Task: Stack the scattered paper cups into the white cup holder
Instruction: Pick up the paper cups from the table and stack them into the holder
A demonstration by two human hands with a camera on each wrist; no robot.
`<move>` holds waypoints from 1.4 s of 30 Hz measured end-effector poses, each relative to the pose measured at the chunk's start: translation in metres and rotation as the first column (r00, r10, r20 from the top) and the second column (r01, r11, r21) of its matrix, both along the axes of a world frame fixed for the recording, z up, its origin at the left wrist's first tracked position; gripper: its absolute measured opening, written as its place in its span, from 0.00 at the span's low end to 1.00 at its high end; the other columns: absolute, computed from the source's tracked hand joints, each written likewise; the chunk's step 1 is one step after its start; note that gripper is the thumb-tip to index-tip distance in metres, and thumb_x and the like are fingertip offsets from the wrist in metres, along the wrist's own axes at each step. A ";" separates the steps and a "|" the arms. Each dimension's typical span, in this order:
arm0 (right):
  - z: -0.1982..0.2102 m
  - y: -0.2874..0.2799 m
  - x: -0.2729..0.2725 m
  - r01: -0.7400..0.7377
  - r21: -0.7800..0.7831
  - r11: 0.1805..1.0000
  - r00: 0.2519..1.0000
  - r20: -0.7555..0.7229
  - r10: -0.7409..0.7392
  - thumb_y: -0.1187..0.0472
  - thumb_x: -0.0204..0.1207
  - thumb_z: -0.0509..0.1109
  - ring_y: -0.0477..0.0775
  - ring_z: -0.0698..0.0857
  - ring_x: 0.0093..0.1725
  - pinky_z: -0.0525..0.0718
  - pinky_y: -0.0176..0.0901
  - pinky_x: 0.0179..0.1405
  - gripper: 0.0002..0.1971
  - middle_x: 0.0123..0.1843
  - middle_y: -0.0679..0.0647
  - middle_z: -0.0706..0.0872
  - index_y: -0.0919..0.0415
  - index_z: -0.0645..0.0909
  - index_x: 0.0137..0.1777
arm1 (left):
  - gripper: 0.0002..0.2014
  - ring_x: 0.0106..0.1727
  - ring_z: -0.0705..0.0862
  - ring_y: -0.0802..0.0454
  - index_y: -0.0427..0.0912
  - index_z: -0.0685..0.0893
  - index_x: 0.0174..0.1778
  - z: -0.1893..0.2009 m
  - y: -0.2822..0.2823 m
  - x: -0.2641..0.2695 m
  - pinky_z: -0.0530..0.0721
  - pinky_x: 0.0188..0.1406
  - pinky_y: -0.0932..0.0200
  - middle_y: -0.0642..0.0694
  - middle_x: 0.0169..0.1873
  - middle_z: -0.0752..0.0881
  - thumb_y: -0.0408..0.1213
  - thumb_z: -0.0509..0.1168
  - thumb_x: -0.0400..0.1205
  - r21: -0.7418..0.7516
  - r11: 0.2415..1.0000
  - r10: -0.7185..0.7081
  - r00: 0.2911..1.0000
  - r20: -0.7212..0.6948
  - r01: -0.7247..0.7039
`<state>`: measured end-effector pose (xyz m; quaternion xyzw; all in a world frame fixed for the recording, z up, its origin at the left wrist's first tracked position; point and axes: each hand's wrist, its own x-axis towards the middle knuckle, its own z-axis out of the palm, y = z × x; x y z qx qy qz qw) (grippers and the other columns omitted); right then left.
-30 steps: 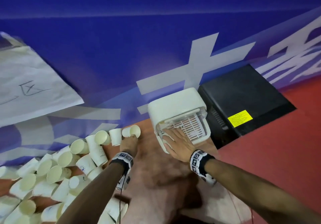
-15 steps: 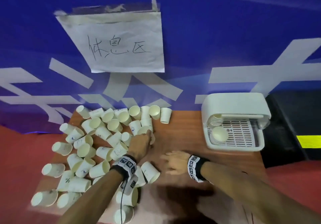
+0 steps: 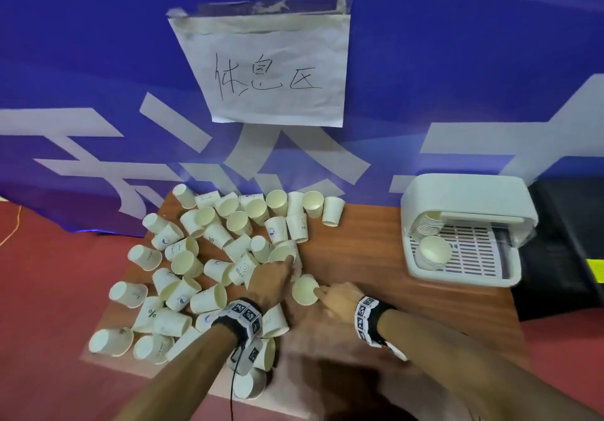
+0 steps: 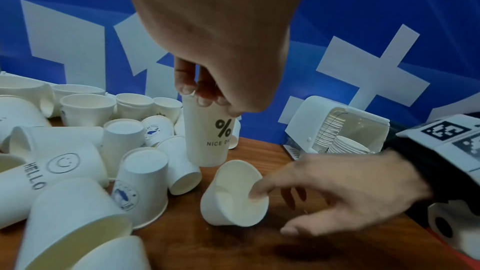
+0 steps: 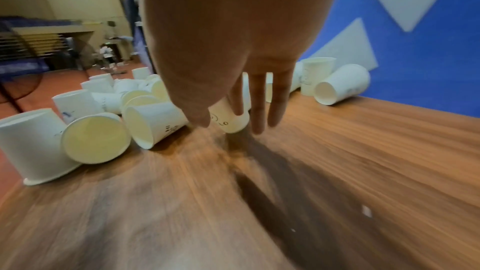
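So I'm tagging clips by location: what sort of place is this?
Probably a rest corner in a large event hall: a taped paper sign reading 休息区 (rest area), a printed blue banner behind the table, and tiered seating in the background.

About 45 loose paper cups [image 3: 218, 296], 1 white cup holder [image 3: 464, 224], 1 paper sign [image 3: 268, 67], 2 hands [image 3: 271, 281].

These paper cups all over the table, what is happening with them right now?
A person is tidying scattered paper cups on a wooden table. The left hand pinches the rim of an upright cup printed "% NICE DAY", lifted above the pile. The right hand reaches into a tilted cup with one fingertip inside its mouth, with no clear grip on it. The white cup holder at the right already holds two stacks of cups.
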<state>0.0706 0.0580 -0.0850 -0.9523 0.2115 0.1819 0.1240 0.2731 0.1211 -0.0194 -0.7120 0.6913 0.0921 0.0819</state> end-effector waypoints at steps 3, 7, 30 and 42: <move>0.013 -0.020 -0.033 0.148 0.036 0.988 0.979 0.139 -0.152 0.47 0.83 0.67 0.64 0.87 0.55 0.85 0.56 0.45 0.19 0.61 0.55 0.82 0.58 0.74 0.67 | 0.08 0.38 0.86 0.35 0.44 0.70 0.58 0.001 -0.013 -0.020 0.70 0.27 0.50 0.41 0.41 0.87 0.36 0.60 0.85 -0.047 0.999 -0.025 0.999 -0.036 0.023; 0.028 -0.041 -0.085 0.397 0.067 0.915 0.844 0.364 -0.393 0.33 0.80 0.60 0.56 0.85 0.45 0.84 0.51 0.40 0.23 0.54 0.47 0.78 0.53 0.75 0.57 | 0.08 0.40 0.86 0.36 0.44 0.70 0.60 0.014 -0.032 -0.062 0.72 0.30 0.50 0.42 0.44 0.87 0.37 0.58 0.86 -0.114 0.989 -0.112 0.985 -0.129 0.097; 0.071 -0.088 -0.317 0.798 0.188 0.573 0.334 0.654 -0.679 0.41 0.85 0.65 0.57 0.85 0.51 0.85 0.53 0.40 0.14 0.59 0.48 0.75 0.51 0.76 0.56 | 0.09 0.49 0.87 0.34 0.44 0.72 0.62 0.041 -0.133 -0.284 0.71 0.33 0.49 0.40 0.55 0.88 0.35 0.57 0.86 0.015 0.903 -0.429 0.903 0.013 0.429; 0.059 -0.107 -0.300 0.606 0.063 0.793 0.591 0.632 -0.501 0.41 0.87 0.56 0.54 0.86 0.43 0.86 0.49 0.33 0.15 0.64 0.48 0.78 0.49 0.79 0.57 | 0.32 0.58 0.86 0.36 0.42 0.57 0.87 0.011 -0.133 -0.288 0.83 0.50 0.44 0.37 0.71 0.79 0.30 0.57 0.85 0.186 0.919 -0.328 0.936 -0.126 0.347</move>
